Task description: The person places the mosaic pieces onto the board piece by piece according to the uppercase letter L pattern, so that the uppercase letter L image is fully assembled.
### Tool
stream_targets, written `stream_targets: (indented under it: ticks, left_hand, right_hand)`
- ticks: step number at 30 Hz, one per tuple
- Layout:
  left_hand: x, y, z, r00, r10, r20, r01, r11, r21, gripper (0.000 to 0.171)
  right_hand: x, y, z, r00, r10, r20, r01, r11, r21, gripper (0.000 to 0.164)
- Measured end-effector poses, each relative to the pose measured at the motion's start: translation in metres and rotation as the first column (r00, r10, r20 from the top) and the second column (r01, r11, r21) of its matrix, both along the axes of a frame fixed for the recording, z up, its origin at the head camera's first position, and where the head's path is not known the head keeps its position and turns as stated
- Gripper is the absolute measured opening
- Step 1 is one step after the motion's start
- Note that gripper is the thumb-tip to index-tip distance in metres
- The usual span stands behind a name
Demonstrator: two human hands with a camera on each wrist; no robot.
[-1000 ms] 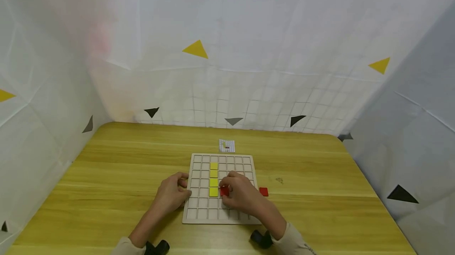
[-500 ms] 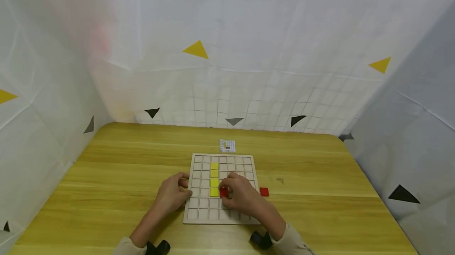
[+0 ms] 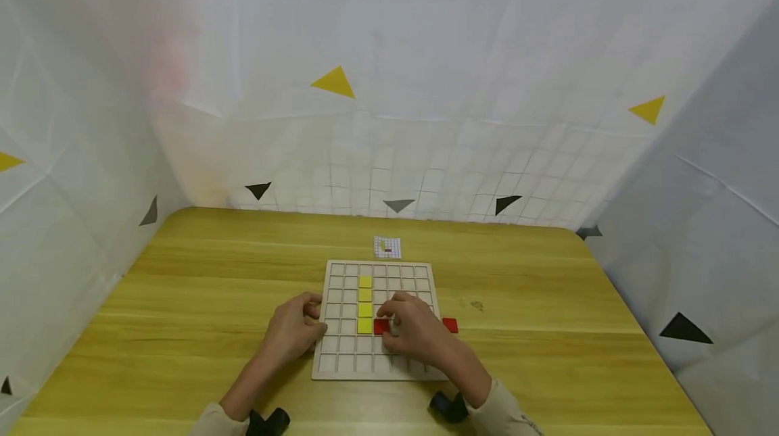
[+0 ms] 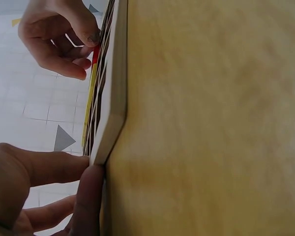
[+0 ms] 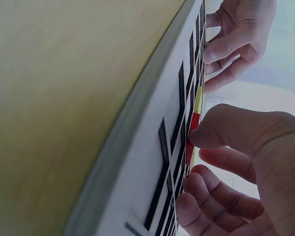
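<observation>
A wooden grid board (image 3: 347, 363) lies on the table, with a column of yellow square tiles (image 3: 364, 310) in its cells. One red square tile (image 3: 380, 327) sits at the cell just right of the lowest yellow tile. My right hand (image 3: 416, 331) pinches that red tile between thumb and forefinger; in the right wrist view the thumb tip overlaps the red tile (image 5: 192, 130). At the board's left edge, my left hand (image 3: 291, 329) holds the rim between thumb and forefinger, as the left wrist view shows close up at the board (image 4: 113, 103).
A second red tile (image 3: 450, 325) lies on the table beside the board's right edge. Behind the board is a small printed card (image 3: 387, 247) with a grid and coloured cells. White sheeting (image 3: 426, 152) stands around the wooden table (image 3: 535, 287).
The red tile under my right hand has shifted slightly left, up against the lowest yellow tile, and shows more fully. My left hand stays at the board's edge.
</observation>
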State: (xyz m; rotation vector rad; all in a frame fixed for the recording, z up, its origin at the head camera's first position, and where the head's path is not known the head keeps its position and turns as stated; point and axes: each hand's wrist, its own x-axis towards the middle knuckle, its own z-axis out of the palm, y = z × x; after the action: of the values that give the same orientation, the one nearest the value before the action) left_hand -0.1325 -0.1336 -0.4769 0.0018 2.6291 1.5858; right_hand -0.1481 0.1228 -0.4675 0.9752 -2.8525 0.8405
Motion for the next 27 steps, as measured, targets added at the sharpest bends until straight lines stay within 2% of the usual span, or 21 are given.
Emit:
stream_targets:
  ticks: [5, 18, 27]
  left_hand:
    - [0.000, 0.000, 0.002, 1.000, -0.003, -0.003, 0.003, 1.000, 0.003, 0.049]
    - [-0.001, 0.000, 0.005, 1.000, -0.003, -0.009, 0.003, 1.000, 0.006, 0.049]
    - [0.001, -0.001, 0.002, 1.000, -0.005, -0.005, 0.005, 1.000, -0.003, 0.049]
  right_hand:
    - [0.000, 0.000, 0.000, 1.000, -0.012, 0.016, 0.012, 1.000, 0.010, 0.026]
    - [0.002, 0.002, 0.005, 1.000, -0.023, -0.007, 0.023, 1.000, -0.008, 0.026]
    - [0.006, 0.010, 0.007, 0.998, -0.063, -0.013, 0.063, 0.998, -0.008, 0.026]
